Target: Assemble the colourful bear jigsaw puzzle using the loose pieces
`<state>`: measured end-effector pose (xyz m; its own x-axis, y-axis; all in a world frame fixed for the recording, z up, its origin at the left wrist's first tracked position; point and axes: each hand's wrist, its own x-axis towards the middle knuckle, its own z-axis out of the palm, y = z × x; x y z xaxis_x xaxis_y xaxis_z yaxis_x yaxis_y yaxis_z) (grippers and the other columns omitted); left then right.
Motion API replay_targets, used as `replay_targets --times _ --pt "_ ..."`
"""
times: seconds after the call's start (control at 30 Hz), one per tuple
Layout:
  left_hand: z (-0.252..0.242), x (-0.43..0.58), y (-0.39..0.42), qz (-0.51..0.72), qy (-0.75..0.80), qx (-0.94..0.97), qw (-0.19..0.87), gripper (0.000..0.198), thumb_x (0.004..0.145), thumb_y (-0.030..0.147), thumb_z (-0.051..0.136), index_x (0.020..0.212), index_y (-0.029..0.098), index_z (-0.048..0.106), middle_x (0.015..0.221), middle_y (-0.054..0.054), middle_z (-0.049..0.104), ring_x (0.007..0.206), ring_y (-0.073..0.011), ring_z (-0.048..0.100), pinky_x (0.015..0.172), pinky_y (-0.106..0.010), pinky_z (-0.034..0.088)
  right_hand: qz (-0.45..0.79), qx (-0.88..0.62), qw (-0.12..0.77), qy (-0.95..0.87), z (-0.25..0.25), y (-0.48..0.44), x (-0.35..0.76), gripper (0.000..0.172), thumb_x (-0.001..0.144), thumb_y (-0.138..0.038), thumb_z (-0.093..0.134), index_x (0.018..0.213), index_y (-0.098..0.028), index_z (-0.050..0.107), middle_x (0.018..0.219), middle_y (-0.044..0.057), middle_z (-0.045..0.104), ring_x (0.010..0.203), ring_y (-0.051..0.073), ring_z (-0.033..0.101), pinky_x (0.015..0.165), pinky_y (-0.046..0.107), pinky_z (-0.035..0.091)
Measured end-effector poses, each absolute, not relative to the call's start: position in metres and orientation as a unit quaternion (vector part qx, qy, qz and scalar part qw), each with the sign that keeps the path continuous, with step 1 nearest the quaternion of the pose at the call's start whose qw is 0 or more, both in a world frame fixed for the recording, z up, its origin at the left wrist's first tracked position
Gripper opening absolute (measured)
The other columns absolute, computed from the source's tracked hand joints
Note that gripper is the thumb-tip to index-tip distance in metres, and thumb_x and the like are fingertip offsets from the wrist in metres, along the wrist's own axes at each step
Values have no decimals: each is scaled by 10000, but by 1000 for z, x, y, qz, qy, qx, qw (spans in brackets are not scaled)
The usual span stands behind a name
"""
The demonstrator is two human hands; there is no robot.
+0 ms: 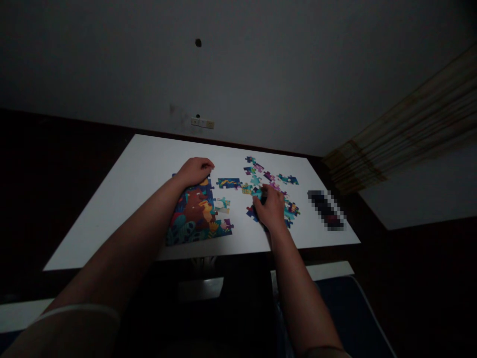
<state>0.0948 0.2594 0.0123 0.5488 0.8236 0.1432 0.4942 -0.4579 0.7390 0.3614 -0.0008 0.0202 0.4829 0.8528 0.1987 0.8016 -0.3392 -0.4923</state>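
A partly joined jigsaw puzzle [194, 211] with a brown bear-like figure lies left of the middle of the white table. My left hand [196, 170] rests over its top edge, fingers curled in together; whether a piece is inside them is hidden. Over the loose puzzle pieces [292, 209] on the right is my right hand [272, 206], its thumb and bent fingers apart, fingertips down among the pieces. A joined strip of pieces [229, 183] lies between the hands. Just right of the bear section sits a small light piece cluster [222, 204].
A pixelated dark object [327, 211] lies near the white table's [104, 199] right edge. Behind the table stands a grey wall with a socket panel [202, 123]. A striped curtain [406, 119] hangs at right. A dark blue seat [350, 308] is below the table at right.
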Motion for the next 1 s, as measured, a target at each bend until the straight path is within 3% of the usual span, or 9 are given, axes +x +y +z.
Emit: replay_targets --times 0.27,0.43,0.53,0.67,0.87,1.0 --pt "14 94 261 241 406 824 314 307 970 318 775 1156 267 1013 1172 -102 993 1096 -321 891 1063 -420 679 52 -803 289 -519 24 -3 355 540 1105 -300 670 1628 -211 769 1643 210 854 1571 431 699 1395 619 523" --pt "14 94 260 242 412 820 314 331 972 341 776 1182 260 1018 1089 -94 979 1014 -304 876 1028 -408 689 -36 -765 375 -522 39 -14 354 284 1092 -345 655 1289 -226 823 1437 224 899 1451 403 747 1353 584 536" --pt "15 94 260 232 414 824 309 357 988 358 765 1211 254 1023 1077 -97 978 1018 -307 875 1038 -413 696 -95 -737 463 -483 46 -28 364 188 1036 -418 673 1097 -278 783 1200 170 908 1239 393 793 1197 578 612" --pt "16 93 261 220 425 826 297 367 1011 381 773 1240 249 1027 1182 -122 994 1094 -330 891 1101 -440 696 -46 -753 481 -447 47 -52 394 257 1000 -506 722 1075 -276 808 1077 120 887 985 351 791 981 526 643" --pt "15 93 264 222 425 826 298 362 1009 415 779 1226 261 1024 1255 -135 1000 1175 -356 902 1134 -461 694 9 -816 413 -405 37 -79 444 346 1048 -575 696 1122 -273 848 1107 156 908 986 372 819 987 525 660" --pt "12 91 266 215 427 826 298 409 1005 447 774 1260 247 1023 1237 -144 997 1141 -365 900 1115 -472 697 35 -836 401 -374 30 -84 458 339 1044 -584 676 1071 -294 849 1021 162 899 952 385 812 927 508 627"
